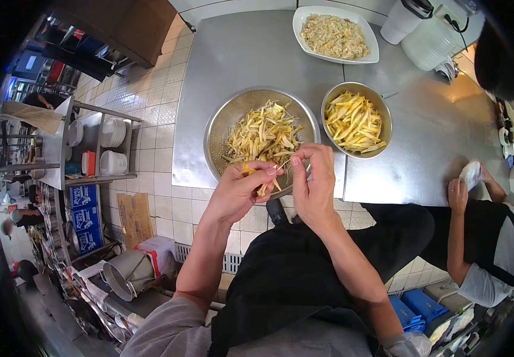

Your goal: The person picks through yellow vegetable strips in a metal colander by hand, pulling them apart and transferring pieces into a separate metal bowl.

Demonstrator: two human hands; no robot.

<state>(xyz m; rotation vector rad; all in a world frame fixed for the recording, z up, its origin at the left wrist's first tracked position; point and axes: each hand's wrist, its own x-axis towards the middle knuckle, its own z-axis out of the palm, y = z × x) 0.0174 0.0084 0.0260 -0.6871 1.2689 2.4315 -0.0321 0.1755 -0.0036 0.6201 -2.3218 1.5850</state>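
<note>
Above the near rim of a perforated steel colander (pixel 212 146), my left hand (pixel 245 187) is closed on a few slender yellow flower buds (pixel 263 189). Beside it, my right hand (pixel 315 178) has thumb and forefinger pinched together near the buds; a thin pale strand seems to hang by the fingertips, but what they grip is too small to make out. A loose heap of pale yellow buds (pixel 264 134) with stringy ends lies in the colander. To its right, a steel pot (pixel 388 128) holds smoother, brighter yellow buds (pixel 355 121).
A white dish (pixel 374 52) of fried rice stands at the back of the steel table (pixel 233 53), near a white container (pixel 402 21). At right, another person's hands (pixel 468 184) hold something white. Shelves with plates (pixel 113 132) stand at left.
</note>
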